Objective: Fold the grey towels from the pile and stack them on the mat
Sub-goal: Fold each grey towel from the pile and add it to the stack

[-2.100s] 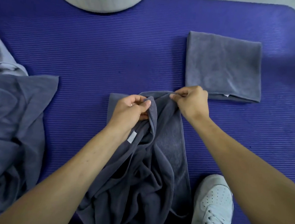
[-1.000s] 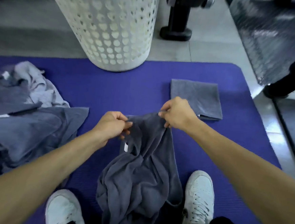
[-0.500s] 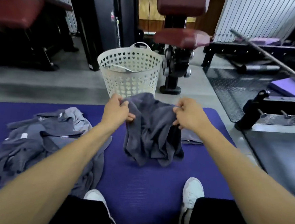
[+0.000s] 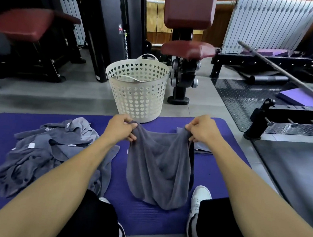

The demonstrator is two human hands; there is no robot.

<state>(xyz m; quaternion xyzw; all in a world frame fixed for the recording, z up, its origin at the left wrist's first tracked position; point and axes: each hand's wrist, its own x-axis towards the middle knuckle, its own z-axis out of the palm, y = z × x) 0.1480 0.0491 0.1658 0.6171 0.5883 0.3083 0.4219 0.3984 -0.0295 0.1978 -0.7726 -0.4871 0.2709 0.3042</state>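
Underfoot, purple mat [image 4: 140,218]; gym floor [image 4: 60,95].

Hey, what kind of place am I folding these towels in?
Most likely a gym: a weight machine with a padded maroon seat, a barbell on black rubber flooring, and the purple exercise mat under you.
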